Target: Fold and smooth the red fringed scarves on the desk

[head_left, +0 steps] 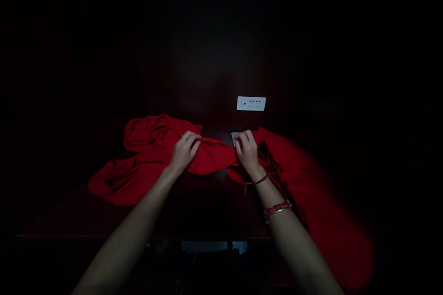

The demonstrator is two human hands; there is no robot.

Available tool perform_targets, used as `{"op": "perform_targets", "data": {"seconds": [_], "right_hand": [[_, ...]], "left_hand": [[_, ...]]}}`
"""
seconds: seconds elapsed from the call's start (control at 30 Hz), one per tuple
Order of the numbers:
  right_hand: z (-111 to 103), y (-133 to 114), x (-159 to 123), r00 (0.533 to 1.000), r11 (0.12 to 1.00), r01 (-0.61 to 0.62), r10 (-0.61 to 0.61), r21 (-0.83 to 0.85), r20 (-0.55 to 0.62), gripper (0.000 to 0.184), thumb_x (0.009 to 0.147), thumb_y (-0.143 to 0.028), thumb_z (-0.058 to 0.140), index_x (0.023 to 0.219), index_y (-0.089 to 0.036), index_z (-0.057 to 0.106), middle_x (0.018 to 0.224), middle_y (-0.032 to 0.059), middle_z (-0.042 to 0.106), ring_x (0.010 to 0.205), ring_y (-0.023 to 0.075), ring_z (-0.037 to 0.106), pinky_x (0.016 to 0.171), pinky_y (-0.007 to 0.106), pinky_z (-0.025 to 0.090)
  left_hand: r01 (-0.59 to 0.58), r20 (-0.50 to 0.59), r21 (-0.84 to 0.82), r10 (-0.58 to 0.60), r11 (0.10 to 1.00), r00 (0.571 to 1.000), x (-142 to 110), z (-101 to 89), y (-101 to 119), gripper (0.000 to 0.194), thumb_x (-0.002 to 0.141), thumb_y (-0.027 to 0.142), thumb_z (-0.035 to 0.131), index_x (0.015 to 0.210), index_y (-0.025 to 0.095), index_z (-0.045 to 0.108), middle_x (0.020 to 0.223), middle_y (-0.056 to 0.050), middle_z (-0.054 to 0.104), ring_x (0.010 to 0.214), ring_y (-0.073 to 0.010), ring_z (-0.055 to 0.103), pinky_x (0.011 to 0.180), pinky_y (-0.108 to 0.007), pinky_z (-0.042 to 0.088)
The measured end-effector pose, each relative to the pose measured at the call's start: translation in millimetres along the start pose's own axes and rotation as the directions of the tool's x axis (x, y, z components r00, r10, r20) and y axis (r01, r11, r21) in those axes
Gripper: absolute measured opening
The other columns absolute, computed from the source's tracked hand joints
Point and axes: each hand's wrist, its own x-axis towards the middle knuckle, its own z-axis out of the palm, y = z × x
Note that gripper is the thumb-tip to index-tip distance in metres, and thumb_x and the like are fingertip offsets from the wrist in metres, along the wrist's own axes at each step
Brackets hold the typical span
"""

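A long red scarf (214, 159) lies bunched across a dark wooden table (207, 207), its right end hanging off the table's right side. My left hand (185, 150), a ring on one finger, is closed on a fold of the cloth left of centre. My right hand (246, 150), with bands on the wrist, is closed on the cloth a little to the right. The stretch between both hands is gathered into a thick roll. Thin red fringe strands trail below my right wrist.
A white socket plate (251, 103) sits on the dark wall behind the table. A small pale object (235, 135) shows just behind my right hand, mostly hidden. The room is very dark; something pale (204, 246) lies under the table's front edge.
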Motion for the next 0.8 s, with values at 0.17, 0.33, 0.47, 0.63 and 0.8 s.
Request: {"op": "perform_targets", "data": {"seconds": [0.17,0.33,0.47,0.63,0.8], "right_hand": [[7,9,-1,0.932,0.974,0.005,-0.086,0.226,0.352,0.033,0.070,-0.027,0.050,0.102,-0.017,0.048,0.100,0.0055,0.047,0.087,0.0135,0.045,0.075,0.024,0.036],[35,10,-13,0.742,0.931,-0.070,-0.190,0.357,0.642,0.039,0.068,-0.027,0.053,0.105,-0.017,0.047,0.082,0.0005,0.056,0.073,0.0113,0.049,0.065,0.022,0.037],[33,6,-10,0.868,0.999,-0.032,0.015,0.025,0.496,0.016,0.070,-0.018,0.046,0.085,-0.016,0.053,0.075,0.0011,0.055,0.070,0.0123,0.048,0.063,0.022,0.035],[18,9,-6,0.878,0.869,-0.268,0.398,-0.417,0.265,0.029,0.073,-0.018,0.041,0.101,-0.018,0.047,0.092,0.0091,0.053,0.078,0.0179,0.051,0.064,0.027,0.036],[16,14,-6,0.870,0.864,-0.368,0.450,-0.344,0.201,0.037,0.072,-0.009,0.033,0.105,-0.018,0.048,0.093,0.0095,0.054,0.084,0.0190,0.051,0.071,0.030,0.038]], "left_hand": [[-0.006,0.129,-0.136,0.024,0.991,0.991,3,-5.8,-5,0.018,0.077,0.026,0.039,0.082,0.016,0.053,0.084,-0.002,0.055,0.083,-0.0138,0.049,0.078,-0.024,0.037],[0.004,0.140,-0.217,0.027,0.976,0.990,3,-0.7,-3,0.017,0.076,0.027,0.040,0.079,0.016,0.052,0.081,-0.002,0.056,0.079,-0.0142,0.050,0.075,-0.025,0.037],[0.025,-0.009,-0.227,-0.028,0.974,1.000,4,-0.9,0,0.014,0.076,0.026,0.041,0.076,0.016,0.052,0.077,-0.001,0.054,0.077,-0.0135,0.050,0.075,-0.025,0.036],[0.031,-0.053,-0.289,-0.048,0.957,0.997,5,5.2,5,0.015,0.076,0.026,0.040,0.075,0.017,0.051,0.074,-0.001,0.053,0.074,-0.0129,0.049,0.071,-0.024,0.037],[0.090,-0.087,-0.357,-0.129,0.930,0.988,6,8.1,3,0.017,0.075,0.029,0.040,0.076,0.017,0.052,0.077,-0.001,0.055,0.075,-0.0137,0.050,0.071,-0.025,0.038]]}}
